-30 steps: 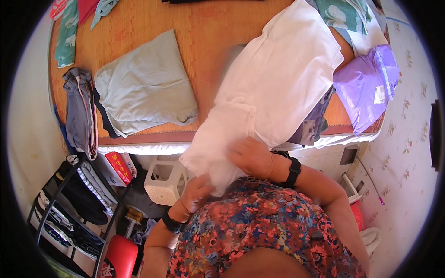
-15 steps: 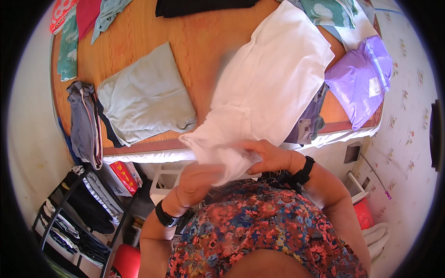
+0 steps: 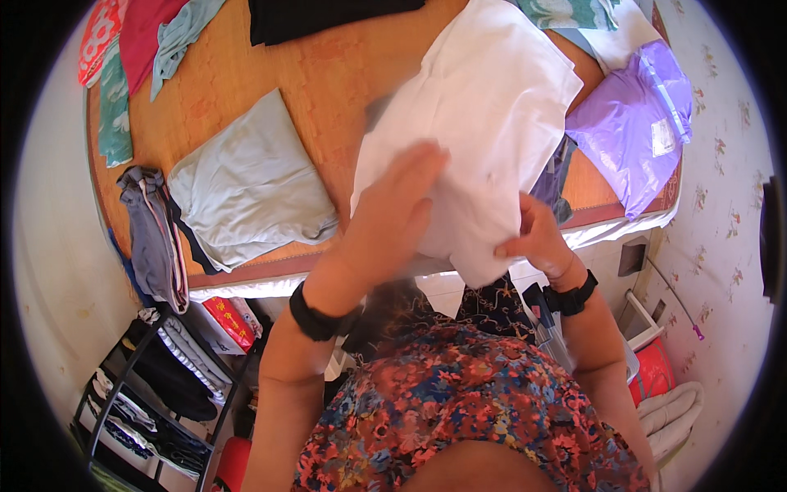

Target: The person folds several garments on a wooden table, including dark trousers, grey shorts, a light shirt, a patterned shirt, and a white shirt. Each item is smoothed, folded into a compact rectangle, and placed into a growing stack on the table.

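Observation:
A large white garment lies over the near right part of the bed, its narrower end hanging past the front edge towards me. My left hand is over the garment's left side, fingers stretched out and a little blurred. At the garment's lower right edge, my right hand pinches the fabric between thumb and fingers. Part of a dark patterned garment shows from under the white one. To the left lies a folded pale grey-green garment.
Grey trousers hang over the bed's left front edge. A purple plastic parcel rests at the right, by the wall. Black folded cloth lies at the back. A black rack with clothes stands at lower left.
The bunched near end of the white garment has been spread flatter. My left hand has moved up over the fabric; my right hand has shifted right and down to its edge.

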`<state>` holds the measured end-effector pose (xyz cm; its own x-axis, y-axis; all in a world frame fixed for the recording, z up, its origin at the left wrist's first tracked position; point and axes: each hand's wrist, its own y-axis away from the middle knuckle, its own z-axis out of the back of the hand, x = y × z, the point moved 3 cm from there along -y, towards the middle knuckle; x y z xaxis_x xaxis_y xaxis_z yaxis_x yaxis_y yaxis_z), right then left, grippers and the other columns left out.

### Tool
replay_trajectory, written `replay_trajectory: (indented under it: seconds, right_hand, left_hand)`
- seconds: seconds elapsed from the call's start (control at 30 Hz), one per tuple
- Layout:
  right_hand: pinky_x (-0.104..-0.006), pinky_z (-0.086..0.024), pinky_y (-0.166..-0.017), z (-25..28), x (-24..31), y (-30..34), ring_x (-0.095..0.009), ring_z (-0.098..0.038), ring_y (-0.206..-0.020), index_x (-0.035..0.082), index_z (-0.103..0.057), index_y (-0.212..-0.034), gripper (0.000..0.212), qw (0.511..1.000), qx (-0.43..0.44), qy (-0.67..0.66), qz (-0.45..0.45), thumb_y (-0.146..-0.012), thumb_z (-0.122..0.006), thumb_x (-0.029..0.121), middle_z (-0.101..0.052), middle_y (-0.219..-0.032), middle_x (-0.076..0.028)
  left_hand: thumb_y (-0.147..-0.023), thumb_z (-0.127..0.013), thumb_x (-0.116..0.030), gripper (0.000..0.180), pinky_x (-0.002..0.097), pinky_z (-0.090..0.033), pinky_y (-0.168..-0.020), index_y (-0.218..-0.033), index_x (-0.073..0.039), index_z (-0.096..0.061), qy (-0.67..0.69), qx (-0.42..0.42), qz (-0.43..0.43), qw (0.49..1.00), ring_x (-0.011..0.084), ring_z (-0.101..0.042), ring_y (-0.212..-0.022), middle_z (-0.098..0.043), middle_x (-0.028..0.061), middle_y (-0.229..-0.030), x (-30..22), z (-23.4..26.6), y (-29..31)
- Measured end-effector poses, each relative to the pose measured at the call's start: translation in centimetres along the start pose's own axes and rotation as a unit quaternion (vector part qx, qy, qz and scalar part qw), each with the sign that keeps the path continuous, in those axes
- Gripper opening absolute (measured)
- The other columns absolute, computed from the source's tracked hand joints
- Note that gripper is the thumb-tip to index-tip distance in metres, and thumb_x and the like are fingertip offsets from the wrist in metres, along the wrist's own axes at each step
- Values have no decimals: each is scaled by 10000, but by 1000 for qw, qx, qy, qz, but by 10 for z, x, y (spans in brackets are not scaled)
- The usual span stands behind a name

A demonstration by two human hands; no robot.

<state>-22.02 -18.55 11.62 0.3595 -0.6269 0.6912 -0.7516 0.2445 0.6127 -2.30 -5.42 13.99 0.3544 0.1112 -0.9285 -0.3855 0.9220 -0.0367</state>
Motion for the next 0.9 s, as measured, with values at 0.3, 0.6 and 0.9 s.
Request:
replay_trajectory:
  seconds: [0.3, 0.6, 0.9]
  right_hand:
    - [-214, -458, -630, 62, -30, -4, -74, -552, -701, 23, -569, -883, 200, 932, -294, 151, 147, -745, -694, -51, -601, -803, -9]
    - [-209, -461, -668, 95, -22, -20, -64, -552, -752, 17, -592, -963, 212, 911, -283, 255, 156, -778, -649, -68, -594, -850, 1]
    - [-265, -508, -677, 182, 24, -60, -172, -631, -847, -48, -501, -1163, 367, 889, -439, 30, 130, -827, -636, 15, -626, -1029, -114]
  left_hand:
    - [-835, -590, -20, 471, 311, -456, -891, -1289, 3, -466, 107, -260, 340, 897, 173, -561, -1032, -520, 106, -1240, 68, 12, 79]
    - [-844, -663, -60, 321, 256, -500, -680, -1143, -18, -555, 380, -276, 438, 766, 114, -593, -810, -635, 32, -934, 85, -29, 106]
    - [-844, -641, -17, 305, 325, -517, -797, -1132, -33, -540, 391, -308, 368, 786, 158, -614, -940, -635, 74, -1065, 68, -30, 94]
